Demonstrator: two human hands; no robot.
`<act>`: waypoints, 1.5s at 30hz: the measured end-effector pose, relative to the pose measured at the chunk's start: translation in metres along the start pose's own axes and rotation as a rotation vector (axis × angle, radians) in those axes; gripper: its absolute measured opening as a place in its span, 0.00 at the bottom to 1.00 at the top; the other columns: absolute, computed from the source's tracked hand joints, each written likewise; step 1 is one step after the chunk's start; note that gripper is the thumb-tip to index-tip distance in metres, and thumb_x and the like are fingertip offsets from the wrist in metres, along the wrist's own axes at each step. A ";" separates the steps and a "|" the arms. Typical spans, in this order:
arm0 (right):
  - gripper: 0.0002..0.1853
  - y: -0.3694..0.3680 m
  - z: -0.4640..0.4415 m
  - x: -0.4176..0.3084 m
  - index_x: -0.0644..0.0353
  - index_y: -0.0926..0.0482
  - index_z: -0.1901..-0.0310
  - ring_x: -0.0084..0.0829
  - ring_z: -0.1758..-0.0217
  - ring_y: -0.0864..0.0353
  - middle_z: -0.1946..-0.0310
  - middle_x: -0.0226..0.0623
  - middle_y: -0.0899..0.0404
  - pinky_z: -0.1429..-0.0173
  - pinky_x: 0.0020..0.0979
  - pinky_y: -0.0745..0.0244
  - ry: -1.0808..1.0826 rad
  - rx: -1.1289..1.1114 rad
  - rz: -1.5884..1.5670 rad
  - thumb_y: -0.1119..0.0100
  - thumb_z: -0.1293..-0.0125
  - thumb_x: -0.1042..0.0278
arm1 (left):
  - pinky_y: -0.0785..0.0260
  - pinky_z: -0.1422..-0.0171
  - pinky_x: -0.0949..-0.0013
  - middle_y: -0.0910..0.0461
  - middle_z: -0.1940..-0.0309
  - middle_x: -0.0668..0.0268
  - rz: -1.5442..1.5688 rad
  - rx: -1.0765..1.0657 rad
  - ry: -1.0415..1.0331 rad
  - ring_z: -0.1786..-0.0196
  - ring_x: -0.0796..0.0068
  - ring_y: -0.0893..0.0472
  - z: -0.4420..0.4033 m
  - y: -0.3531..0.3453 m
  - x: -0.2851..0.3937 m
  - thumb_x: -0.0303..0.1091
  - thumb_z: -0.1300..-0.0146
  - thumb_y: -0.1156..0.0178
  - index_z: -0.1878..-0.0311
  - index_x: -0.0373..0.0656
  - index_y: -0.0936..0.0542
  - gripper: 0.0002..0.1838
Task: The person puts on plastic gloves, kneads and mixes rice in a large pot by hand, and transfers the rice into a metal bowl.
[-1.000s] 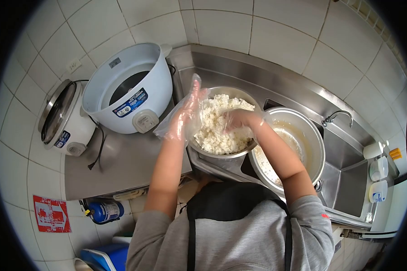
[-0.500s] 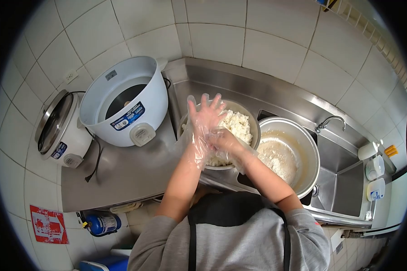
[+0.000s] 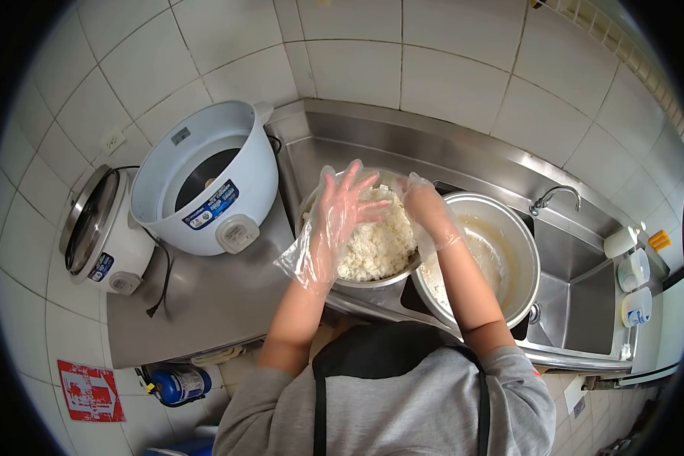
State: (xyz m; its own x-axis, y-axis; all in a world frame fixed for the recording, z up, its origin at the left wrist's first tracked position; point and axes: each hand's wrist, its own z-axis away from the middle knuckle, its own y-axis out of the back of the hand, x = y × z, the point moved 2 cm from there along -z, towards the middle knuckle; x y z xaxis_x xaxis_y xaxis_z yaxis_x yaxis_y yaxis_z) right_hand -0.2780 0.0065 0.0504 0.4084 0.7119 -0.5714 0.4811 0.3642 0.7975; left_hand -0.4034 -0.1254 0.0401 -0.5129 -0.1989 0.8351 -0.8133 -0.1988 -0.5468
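A metal bowl (image 3: 380, 283) full of white rice (image 3: 384, 243) stands on the steel counter. Over its left side is my left hand (image 3: 347, 204), in a clear plastic glove, with the fingers spread and nothing held. My right hand (image 3: 425, 207), gloved too, is at the bowl's right rim with its fingers bent down; what they hold, if anything, is hidden. Right of the bowl, partly under my right forearm, sits a large metal pot (image 3: 530, 262) with rice remnants on its inside.
A big open rice cooker body (image 3: 262, 178) and a smaller lidded cooker (image 3: 133, 247) with a black cord stand at the left. At the right are a sink (image 3: 585, 304), a faucet (image 3: 555, 196) and plastic containers (image 3: 635, 307). A blue extinguisher (image 3: 181, 384) is below the counter.
My hands, together over the bowl half a second ago, are now apart. The right one has moved right to the rim, and the left one stays spread. The camera view has shifted slightly.
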 end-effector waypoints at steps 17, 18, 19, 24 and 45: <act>0.53 -0.021 -0.022 -0.019 0.45 0.60 0.30 0.52 0.34 0.48 0.38 0.47 0.47 0.38 0.65 0.54 -0.184 0.177 -1.729 0.57 0.51 0.20 | 0.32 0.64 0.72 0.22 0.68 0.68 -0.647 0.023 0.197 0.67 0.81 0.26 0.020 -0.032 -0.083 0.40 0.38 0.42 0.58 0.37 0.24 0.15; 0.46 -0.020 -0.021 -0.018 0.43 0.48 0.33 0.48 0.40 0.41 0.45 0.42 0.40 0.39 0.64 0.51 -0.178 0.197 -1.818 0.55 0.49 0.22 | 0.31 0.64 0.71 0.22 0.66 0.66 -0.586 0.098 0.241 0.67 0.79 0.25 0.019 -0.028 -0.079 0.43 0.38 0.43 0.57 0.38 0.24 0.16; 0.44 -0.019 -0.021 -0.018 0.43 0.44 0.36 0.48 0.41 0.40 0.45 0.42 0.40 0.39 0.65 0.51 -0.151 0.198 -1.879 0.54 0.48 0.23 | 0.30 0.65 0.70 0.22 0.64 0.65 -0.523 0.173 0.285 0.67 0.76 0.24 0.019 -0.026 -0.075 0.45 0.38 0.43 0.57 0.38 0.24 0.18; 0.46 -0.012 -0.018 -0.023 0.46 0.54 0.36 0.46 0.37 0.44 0.40 0.41 0.46 0.39 0.69 0.58 -0.042 0.113 -1.967 0.55 0.48 0.23 | 0.30 0.59 0.73 0.24 0.63 0.68 -0.208 0.137 0.091 0.64 0.76 0.24 0.019 -0.029 -0.084 0.40 0.36 0.45 0.54 0.40 0.26 0.14; 0.24 -0.022 -0.002 0.108 0.62 0.23 0.51 0.45 0.50 0.23 0.55 0.49 0.22 0.47 0.35 0.30 -0.389 0.178 -0.240 0.41 0.44 0.53 | 0.30 0.56 0.59 0.22 0.67 0.52 -1.267 0.706 -0.471 0.63 0.55 0.21 0.078 0.084 -0.006 0.37 0.39 0.47 0.63 0.41 0.21 0.10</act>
State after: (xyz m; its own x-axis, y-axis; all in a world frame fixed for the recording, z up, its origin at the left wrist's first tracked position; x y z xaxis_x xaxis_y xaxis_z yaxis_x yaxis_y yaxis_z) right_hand -0.2462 0.0767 -0.0284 0.5132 0.3307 -0.7920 0.7081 0.3583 0.6084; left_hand -0.4472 -0.2160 -0.0151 0.6417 0.1983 0.7409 -0.2728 -0.8438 0.4621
